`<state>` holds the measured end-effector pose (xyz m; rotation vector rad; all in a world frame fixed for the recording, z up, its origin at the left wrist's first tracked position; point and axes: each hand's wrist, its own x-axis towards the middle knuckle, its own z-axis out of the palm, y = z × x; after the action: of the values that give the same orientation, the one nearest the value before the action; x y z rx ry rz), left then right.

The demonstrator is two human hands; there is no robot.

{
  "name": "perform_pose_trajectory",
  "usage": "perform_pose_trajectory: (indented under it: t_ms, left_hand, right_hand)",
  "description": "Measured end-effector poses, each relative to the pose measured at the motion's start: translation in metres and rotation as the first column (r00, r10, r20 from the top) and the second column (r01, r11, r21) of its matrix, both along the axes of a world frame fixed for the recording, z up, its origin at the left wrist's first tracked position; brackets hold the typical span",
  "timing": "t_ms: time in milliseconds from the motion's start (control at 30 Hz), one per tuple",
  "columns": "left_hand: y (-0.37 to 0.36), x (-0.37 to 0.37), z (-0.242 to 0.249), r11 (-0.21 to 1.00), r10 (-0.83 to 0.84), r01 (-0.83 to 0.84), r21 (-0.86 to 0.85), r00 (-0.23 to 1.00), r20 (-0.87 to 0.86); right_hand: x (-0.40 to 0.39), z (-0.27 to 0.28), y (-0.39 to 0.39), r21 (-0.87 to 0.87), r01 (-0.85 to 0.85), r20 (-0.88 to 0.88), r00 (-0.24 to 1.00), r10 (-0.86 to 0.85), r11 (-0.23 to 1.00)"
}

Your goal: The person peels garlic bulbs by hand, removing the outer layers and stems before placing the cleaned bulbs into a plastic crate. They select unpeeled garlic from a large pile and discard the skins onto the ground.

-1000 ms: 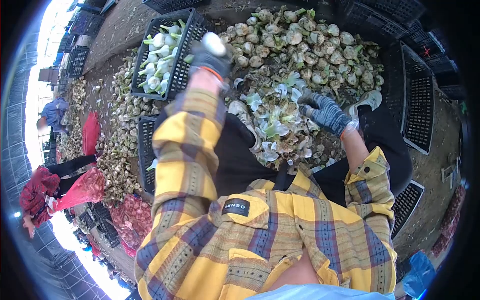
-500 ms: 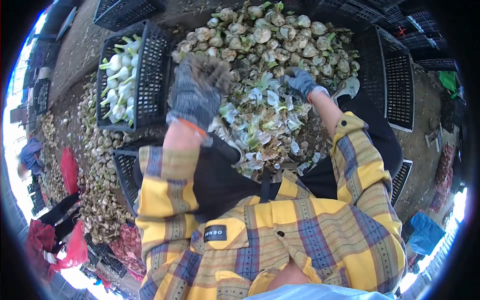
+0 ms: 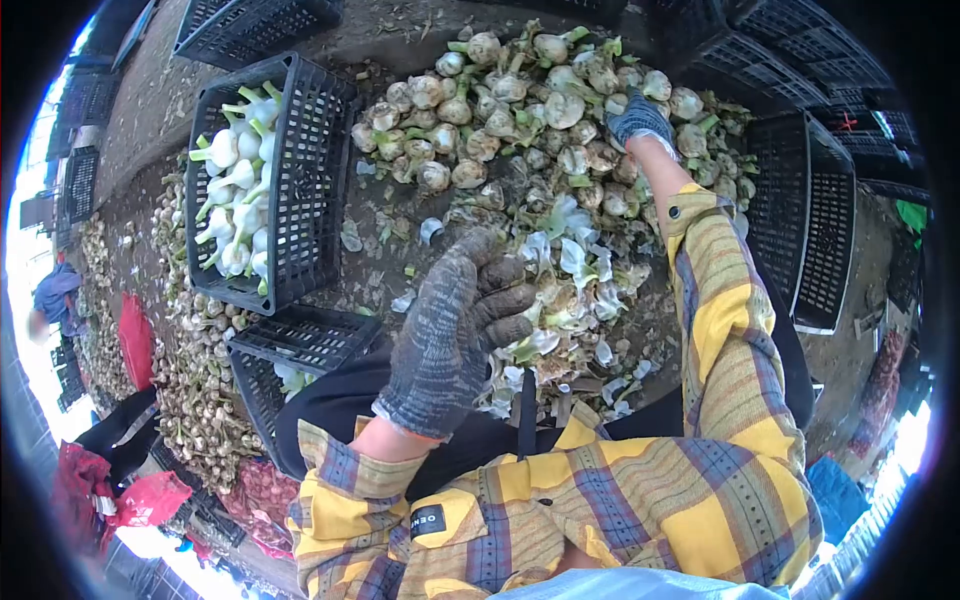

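Observation:
My left hand point(image 3: 445, 335), in a grey knit glove with dirt-browned fingers, hovers above the peelings in front of my lap. Its fingers are apart and loosely bent, and I see nothing held in them. My right hand point(image 3: 641, 122), gloved alike, reaches to the far right of a heap of soil-stained garlic bulbs point(image 3: 500, 120). Its thumb and fingers close around one garlic bulb point(image 3: 616, 103), partly covered by the glove. Between my legs lie white and green garlic peelings point(image 3: 575, 265).
A black crate point(image 3: 310, 190) at the left holds clean white garlic with green stems. A lower crate point(image 3: 290, 345) stands beside my left leg. Another black crate point(image 3: 825, 240) is at the right, with stacked crates point(image 3: 780, 50) behind. More garlic point(image 3: 195, 370) covers the ground at the left.
My left hand has drawn back from the heap toward my lap. My right hand has reached farther out, from the near edge of the heap to a bulb at its far right.

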<state>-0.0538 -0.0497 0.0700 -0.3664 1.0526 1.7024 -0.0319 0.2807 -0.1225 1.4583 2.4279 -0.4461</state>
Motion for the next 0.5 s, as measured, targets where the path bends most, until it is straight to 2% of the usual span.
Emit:
perform_pose_trajectory:
  t_ms: [67, 100, 133, 200, 233, 267, 333, 367, 433, 467, 500]
  left_hand:
    - [0.000, 0.001, -0.004, 0.999, -0.025, 0.026, -0.042, 1.000, 0.012]
    - [-0.001, 0.001, -0.006, 0.998, -0.021, 0.023, -0.060, 1.000, 0.020]
    - [0.001, 0.001, -0.007, 0.998, -0.020, 0.021, -0.052, 1.000, 0.018]
    - [0.001, 0.004, -0.009, 0.992, -0.036, 0.033, -0.121, 0.999, -0.024]
    - [-0.002, 0.007, -0.016, 0.996, -0.052, 0.045, -0.082, 0.995, -0.085]
    - [-0.004, 0.010, -0.022, 0.996, -0.050, 0.044, -0.075, 0.995, -0.085]
    - [-0.003, 0.015, -0.034, 0.996, -0.017, -0.003, -0.093, 0.977, -0.215]
    - [-0.001, 0.019, -0.037, 0.996, -0.012, -0.008, -0.086, 0.975, -0.221]
    - [0.005, 0.026, -0.040, 0.978, 0.083, -0.140, -0.153, 0.939, -0.333]
    - [0.008, 0.026, -0.037, 0.979, 0.087, -0.144, -0.147, 0.938, -0.336]
    - [0.012, 0.025, -0.035, 0.977, 0.088, -0.137, -0.163, 0.957, -0.277]
  right_hand:
    - [0.004, 0.000, 0.000, -0.068, 0.060, -0.080, 0.995, -0.065, 0.996]
    - [0.006, 0.019, -0.011, -0.099, 0.025, -0.105, 0.994, -0.035, 0.995]
    - [0.011, 0.021, -0.017, -0.091, 0.023, -0.108, 0.994, -0.033, 0.996]
    - [0.023, 0.016, -0.034, 0.044, -0.072, -0.177, 0.981, 0.079, 0.996]
    - [0.026, 0.027, -0.050, 0.101, -0.124, -0.302, 0.942, 0.149, 0.987]
    - [0.029, 0.041, -0.063, -0.009, -0.152, -0.411, 0.902, 0.136, 0.988]
    - [0.026, 0.056, -0.095, 0.081, -0.222, -0.584, 0.780, 0.227, 0.972]
    - [0.028, 0.070, -0.110, 0.089, -0.226, -0.587, 0.775, 0.234, 0.970]
    - [0.036, 0.134, -0.154, 0.087, -0.365, -0.671, 0.666, 0.325, 0.927]
    - [0.039, 0.148, -0.169, 0.093, -0.367, -0.672, 0.663, 0.330, 0.926]
    - [0.043, 0.159, -0.182, 0.124, -0.418, -0.715, 0.591, 0.373, 0.900]
